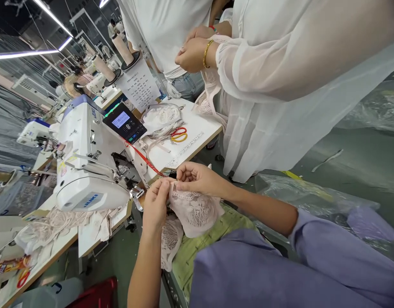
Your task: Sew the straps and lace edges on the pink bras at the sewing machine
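My left hand (156, 203) and my right hand (197, 177) both pinch the top edge of a pale pink lace garment piece (195, 211) held over my lap, just off the table's front edge. The fingers of both hands are curled closed on the lace. More of the lace hangs down below my left wrist. A white sewing machine (88, 167) stands to the left of my hands, its needle end nearest my left hand.
The white table (190, 147) carries lace pieces, red and yellow scissors (179, 134) and a control panel (124, 123). A person in sheer white (280, 98) stands close at the far side, hands together. Plastic bags (312, 196) lie right; a red bin (97, 293) sits below.
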Demonstrator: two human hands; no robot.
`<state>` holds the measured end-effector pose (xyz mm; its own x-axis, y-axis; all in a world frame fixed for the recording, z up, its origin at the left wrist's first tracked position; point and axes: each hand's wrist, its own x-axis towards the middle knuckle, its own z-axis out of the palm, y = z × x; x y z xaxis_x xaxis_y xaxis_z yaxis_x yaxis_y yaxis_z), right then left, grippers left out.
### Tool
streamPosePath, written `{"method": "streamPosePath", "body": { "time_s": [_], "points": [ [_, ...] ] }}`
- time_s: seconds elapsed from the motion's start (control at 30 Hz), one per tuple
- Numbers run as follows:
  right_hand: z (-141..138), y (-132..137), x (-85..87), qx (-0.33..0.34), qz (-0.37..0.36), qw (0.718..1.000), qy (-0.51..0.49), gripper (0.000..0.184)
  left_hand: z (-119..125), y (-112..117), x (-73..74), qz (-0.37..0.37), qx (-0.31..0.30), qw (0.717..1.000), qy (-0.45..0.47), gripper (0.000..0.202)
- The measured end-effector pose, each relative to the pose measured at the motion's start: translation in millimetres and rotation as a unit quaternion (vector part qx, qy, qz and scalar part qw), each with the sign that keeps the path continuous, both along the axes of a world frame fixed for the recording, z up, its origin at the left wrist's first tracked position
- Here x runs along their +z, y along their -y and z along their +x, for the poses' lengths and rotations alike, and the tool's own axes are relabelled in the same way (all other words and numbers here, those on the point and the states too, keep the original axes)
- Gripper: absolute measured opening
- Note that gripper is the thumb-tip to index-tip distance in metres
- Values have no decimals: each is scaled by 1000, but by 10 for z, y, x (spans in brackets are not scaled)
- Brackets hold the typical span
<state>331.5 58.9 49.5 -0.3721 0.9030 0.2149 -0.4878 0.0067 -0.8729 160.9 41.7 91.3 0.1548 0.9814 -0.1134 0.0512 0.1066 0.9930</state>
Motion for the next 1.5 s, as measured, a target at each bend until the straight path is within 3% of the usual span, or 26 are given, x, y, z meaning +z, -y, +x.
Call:
{"method": "streamPosePath", "body": {
  "time_s": [0.1, 0.2, 0.33, 0.5, 0.67, 0.8, 0.93, 1.1, 1.37, 1.5],
  "points": [
    [41, -24, -12, -3, -14, 1000, 9, 37, 15, -51, -32, -28, 1, 999, 36, 41],
    [66, -57, -31, -8, -17, 1000, 16, 38, 23, -86, -50, -15, -8, 1000, 5, 38],
    [94, -136, -84, -8, -17, 1000, 9, 37, 85, -164, -66, 62, -8, 994, -89, 30],
    [188, -351, -132, -36, -30, 999, 18, 40, 306, -401, -73, 181, 25, 961, -207, 28],
    [375, -713, -97, -83, -50, 995, 3, 42, 435, -755, -128, 95, -21, 990, -106, 42],
    [524, -1039, -85, -129, -53, 990, -9, 43, 473, -1029, -285, 42, -88, 991, -96, 52],
    [626, -1333, -125, -131, -54, 990, -6, 42, 587, -1251, -376, 90, -32, 988, -124, 48],
    [695, -1618, -197, -106, -56, 993, -18, 39, 725, -1477, -313, 181, 3, 967, -180, 40],
    [718, -1808, -205, -101, -97, 989, -49, 37, 732, -1672, -301, 188, -7, 961, -204, 36],
    [710, -1850, -237, -111, -82, 990, -38, 32, 714, -1691, -311, 178, -7, 960, -218, 37]
  ]
}}
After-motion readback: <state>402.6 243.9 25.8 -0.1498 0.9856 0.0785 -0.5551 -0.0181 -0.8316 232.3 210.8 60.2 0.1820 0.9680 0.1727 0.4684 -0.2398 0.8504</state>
